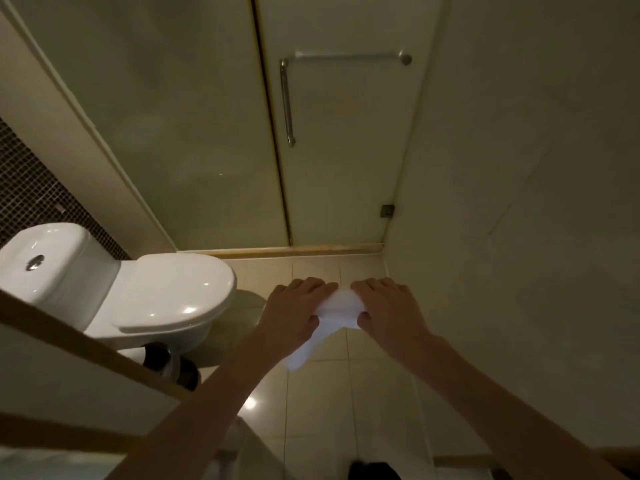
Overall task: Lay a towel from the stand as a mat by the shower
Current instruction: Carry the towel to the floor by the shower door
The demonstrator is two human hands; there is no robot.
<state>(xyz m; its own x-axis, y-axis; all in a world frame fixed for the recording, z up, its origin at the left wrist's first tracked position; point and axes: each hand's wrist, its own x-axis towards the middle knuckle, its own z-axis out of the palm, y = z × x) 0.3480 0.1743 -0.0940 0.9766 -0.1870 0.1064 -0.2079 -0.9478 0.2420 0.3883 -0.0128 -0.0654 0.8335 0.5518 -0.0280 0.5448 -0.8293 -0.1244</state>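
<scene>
A white towel [334,318], still folded, hangs in the air above the tiled floor, in front of the frosted shower door [343,150]. My left hand [294,310] grips its left side and my right hand [388,306] grips its right side, thumbs underneath. A loose end of the towel droops down and to the left below my left hand. The stand is not in view.
A white toilet [138,292] with its lid down stands at the left, a dark bin [173,365] beside its base. The shower threshold [294,251] runs across the floor ahead. A plain wall [519,202] rises on the right. A counter edge [86,355] crosses the lower left.
</scene>
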